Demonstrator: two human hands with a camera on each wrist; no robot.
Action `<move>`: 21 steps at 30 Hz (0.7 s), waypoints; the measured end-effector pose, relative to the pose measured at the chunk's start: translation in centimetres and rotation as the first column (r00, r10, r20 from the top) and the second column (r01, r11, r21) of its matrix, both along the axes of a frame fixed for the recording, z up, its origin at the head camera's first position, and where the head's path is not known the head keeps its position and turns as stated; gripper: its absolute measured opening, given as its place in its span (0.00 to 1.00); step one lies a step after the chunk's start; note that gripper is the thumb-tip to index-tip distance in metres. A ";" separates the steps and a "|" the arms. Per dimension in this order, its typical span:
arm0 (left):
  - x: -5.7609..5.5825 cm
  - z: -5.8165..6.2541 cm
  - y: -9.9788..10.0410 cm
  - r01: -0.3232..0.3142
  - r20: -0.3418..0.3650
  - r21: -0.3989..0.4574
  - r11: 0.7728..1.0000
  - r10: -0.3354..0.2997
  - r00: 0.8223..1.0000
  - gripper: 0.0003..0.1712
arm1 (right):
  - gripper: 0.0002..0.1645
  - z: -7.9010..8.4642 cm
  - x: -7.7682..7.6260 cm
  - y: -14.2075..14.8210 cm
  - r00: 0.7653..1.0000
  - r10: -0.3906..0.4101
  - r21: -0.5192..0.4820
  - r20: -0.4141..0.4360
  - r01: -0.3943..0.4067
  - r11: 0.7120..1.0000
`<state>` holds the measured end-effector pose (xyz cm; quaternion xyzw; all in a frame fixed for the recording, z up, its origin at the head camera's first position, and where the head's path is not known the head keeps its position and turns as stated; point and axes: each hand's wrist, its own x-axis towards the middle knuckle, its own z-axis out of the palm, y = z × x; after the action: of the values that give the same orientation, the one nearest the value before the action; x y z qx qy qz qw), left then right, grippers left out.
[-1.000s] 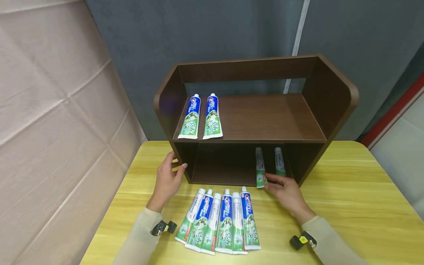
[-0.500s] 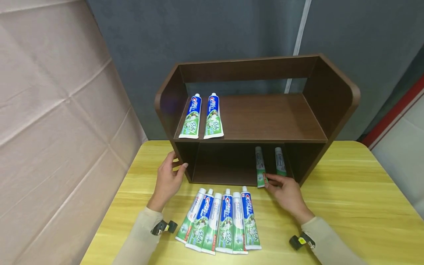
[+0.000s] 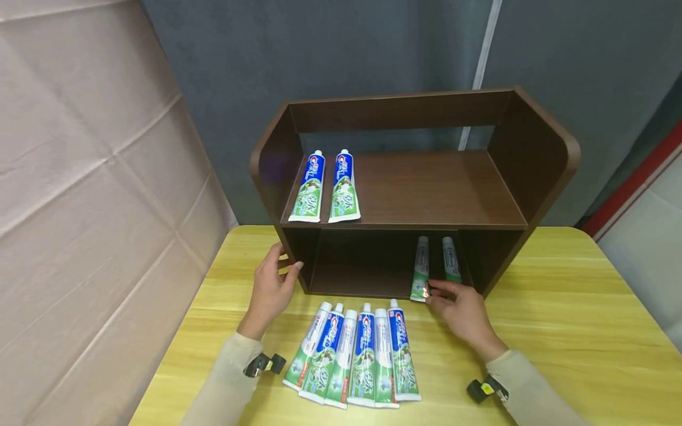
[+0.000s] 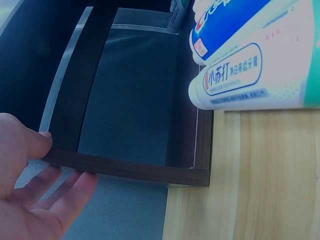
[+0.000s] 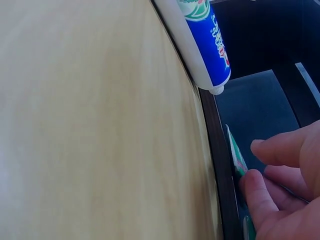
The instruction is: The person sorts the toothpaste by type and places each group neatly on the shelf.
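Note:
In the head view my left hand (image 3: 274, 290) grips the left side panel of a dark brown two-tier shelf (image 3: 391, 226). The left wrist view shows its thumb on one face of the panel (image 4: 125, 167) and its fingers on the other. At the lower tier's right part, my right hand (image 3: 460, 310) touches the bottom end of a grey-and-green toothpaste tube (image 3: 421, 266) with its fingertips. In the right wrist view the thumb lies against that tube's flat end (image 5: 237, 155), the forefinger apart from it. A second such tube (image 3: 450, 260) lies to its right, partly behind the hand.
Two blue-and-green toothpaste tubes (image 3: 345, 186) lie on the upper tier's left. Several toothpaste tubes (image 3: 364, 355), blue-and-green and white-and-green, lie fanned on the yellow wooden table (image 3: 559, 331) before the shelf. A dark grey curtain (image 3: 373, 47) hangs behind.
The toothpaste tube at my right fingertips has turned slightly: its cap end swung right and its flat end shifted a little left. My left hand stays on the panel.

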<state>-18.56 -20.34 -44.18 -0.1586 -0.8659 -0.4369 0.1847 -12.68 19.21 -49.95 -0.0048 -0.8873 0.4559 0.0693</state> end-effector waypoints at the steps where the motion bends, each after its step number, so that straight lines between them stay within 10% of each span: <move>1: 0.0 0.0 0.0 -0.001 0.001 -0.001 1.000 0.001 1.000 0.27 | 0.22 0.0 0.0 0.0 1.000 0.003 -0.008 0.004 -0.003 1.000; 21: 0.1 0.1 0.1 -0.006 0.006 -0.002 1.000 0.006 1.000 0.28 | 0.21 0.7 1.7 -0.5 1.000 0.024 -0.071 -0.003 -0.024 0.997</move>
<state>-18.45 -20.26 -44.06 -0.1550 -0.8675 -0.4357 0.1834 -10.94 18.69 -49.30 0.0040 -0.8704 0.4881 0.0645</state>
